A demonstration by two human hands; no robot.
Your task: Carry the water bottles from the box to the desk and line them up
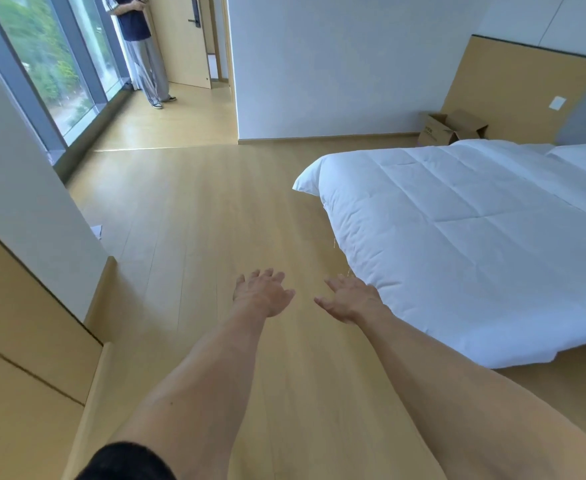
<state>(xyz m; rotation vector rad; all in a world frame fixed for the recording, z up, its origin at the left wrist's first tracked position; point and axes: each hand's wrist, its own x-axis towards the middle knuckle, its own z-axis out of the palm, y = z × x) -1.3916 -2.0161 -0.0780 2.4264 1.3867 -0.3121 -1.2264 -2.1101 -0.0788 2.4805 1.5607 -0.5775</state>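
1. I am holding my left hand and right hand out in front of me over the floor, fingers spread, holding nothing.
2. The cardboard box is standing open in the far corner, beside the bed.
3. I am seeing no bottles and no desk here.
4. I think my hands are free because I am going for bottles.

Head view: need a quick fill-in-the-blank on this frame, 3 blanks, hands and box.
1. Both hands, left and right, are stretched forward and hold ____.
2. The cardboard box sits on the floor with its flaps ____.
3. The bed is covered with a ____ quilt.

Missing words: nothing; open; white
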